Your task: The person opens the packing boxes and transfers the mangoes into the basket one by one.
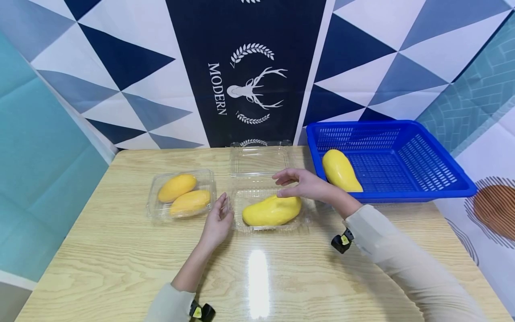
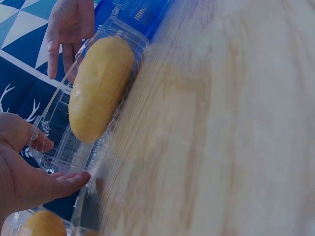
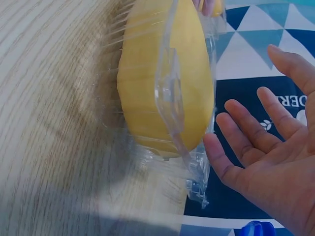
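A large yellow mango lies in a clear plastic clamshell box in the middle of the table. The box's lid is folded back toward the wall. At the box's left end is my left hand, its fingers and thumb apart at the wall; in the left wrist view the fingertips show beside the clear plastic. My right hand hovers over the mango's right end with fingers spread and nothing held. In the right wrist view that hand is beside the box.
To the left sits a closed clear box with two mangoes inside. A blue plastic basket stands at the back right, holding one more mango. The patterned wall covering rises behind the wooden table.
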`<action>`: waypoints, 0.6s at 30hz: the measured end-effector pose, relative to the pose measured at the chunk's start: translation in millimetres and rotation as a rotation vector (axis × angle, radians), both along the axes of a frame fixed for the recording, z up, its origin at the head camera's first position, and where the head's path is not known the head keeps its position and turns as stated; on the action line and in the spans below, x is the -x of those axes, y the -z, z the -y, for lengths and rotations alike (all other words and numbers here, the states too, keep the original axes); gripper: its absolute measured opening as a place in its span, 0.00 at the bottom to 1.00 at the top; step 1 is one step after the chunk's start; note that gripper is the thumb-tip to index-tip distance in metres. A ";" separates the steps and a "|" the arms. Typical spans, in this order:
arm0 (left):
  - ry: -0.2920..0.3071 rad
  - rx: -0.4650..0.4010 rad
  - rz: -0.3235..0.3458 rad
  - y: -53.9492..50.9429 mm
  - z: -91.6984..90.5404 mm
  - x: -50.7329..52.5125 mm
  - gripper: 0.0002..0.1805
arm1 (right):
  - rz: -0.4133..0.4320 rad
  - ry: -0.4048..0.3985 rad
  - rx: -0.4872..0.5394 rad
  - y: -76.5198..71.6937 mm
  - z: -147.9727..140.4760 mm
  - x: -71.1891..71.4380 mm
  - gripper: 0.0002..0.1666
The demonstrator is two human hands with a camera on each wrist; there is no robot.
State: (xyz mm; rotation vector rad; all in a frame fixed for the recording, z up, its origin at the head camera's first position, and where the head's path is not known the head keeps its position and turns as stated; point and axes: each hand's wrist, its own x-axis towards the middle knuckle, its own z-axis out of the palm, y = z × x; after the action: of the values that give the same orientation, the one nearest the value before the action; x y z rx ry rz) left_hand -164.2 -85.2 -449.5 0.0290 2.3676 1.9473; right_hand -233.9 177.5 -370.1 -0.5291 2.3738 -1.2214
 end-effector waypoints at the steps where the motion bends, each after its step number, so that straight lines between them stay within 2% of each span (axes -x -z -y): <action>1: 0.000 0.002 -0.002 0.2 0.0 0.1 0.33 | -0.003 0.000 -0.003 0.7 0.1 -0.1 0.33; 18: -0.011 0.014 0.001 0.0 -0.4 -0.4 0.33 | -0.021 -0.061 -0.084 7.8 3.9 -2.7 0.33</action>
State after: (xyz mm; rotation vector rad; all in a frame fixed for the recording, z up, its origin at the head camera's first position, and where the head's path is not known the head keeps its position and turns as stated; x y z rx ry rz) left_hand -163.9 -84.8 -449.5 0.0144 2.3856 1.9345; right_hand -231.3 173.6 -377.9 -0.5849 2.3961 -1.0901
